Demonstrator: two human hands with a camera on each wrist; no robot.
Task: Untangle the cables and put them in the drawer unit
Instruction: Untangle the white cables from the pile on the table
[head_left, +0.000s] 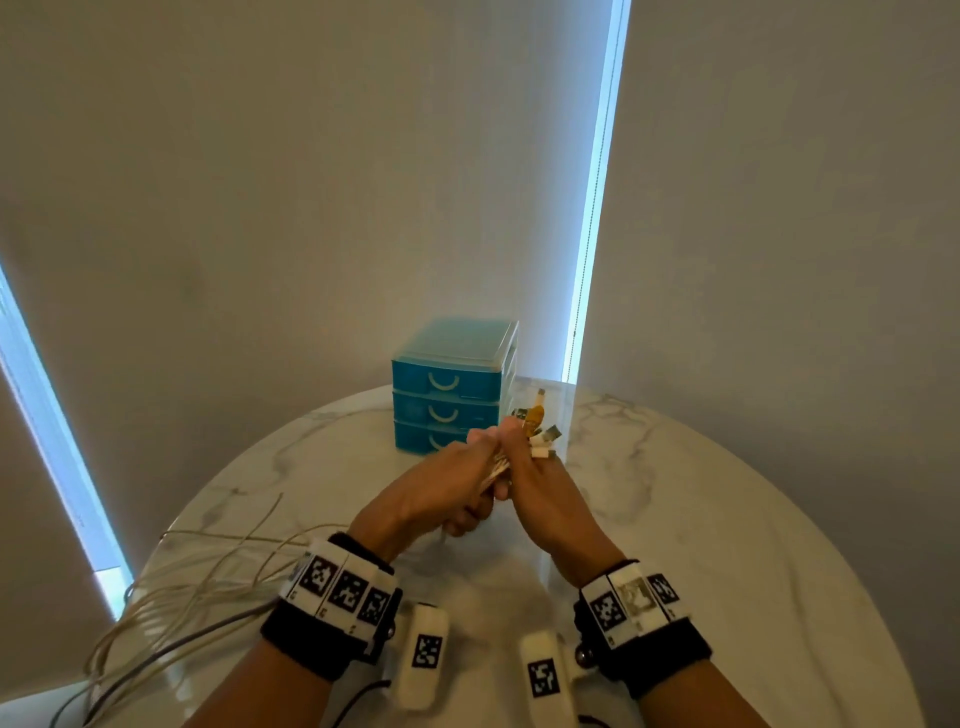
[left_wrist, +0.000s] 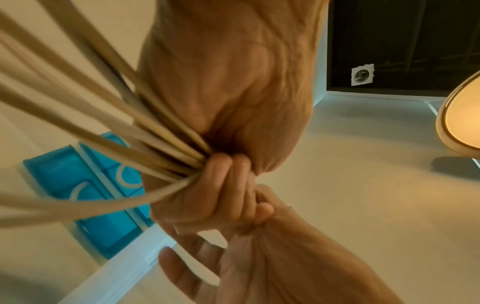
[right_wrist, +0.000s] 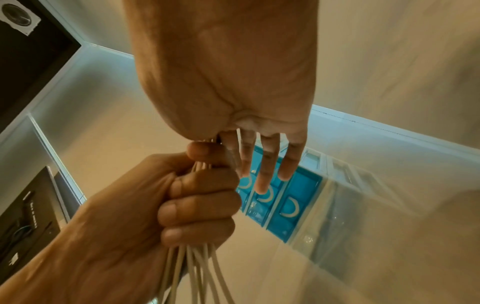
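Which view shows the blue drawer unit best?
The head view: the drawer unit stands nearly whole on the table, three drawers shut. The left wrist view shows it partly behind the cables; the right wrist view, behind the fingers of the right hand.

Cables (left_wrist: 166, 148) cut off left edge; plugs (head_left: 540, 431) blurred.

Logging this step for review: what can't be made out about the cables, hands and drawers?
Cables: far ends, head view, cut off at the picture's edge.
Plugs: types, head view, too small, blurred.
Right hand: grip, right wrist view, palm hides the thumb.
Drawer unit: contents, all views, drawers shut.
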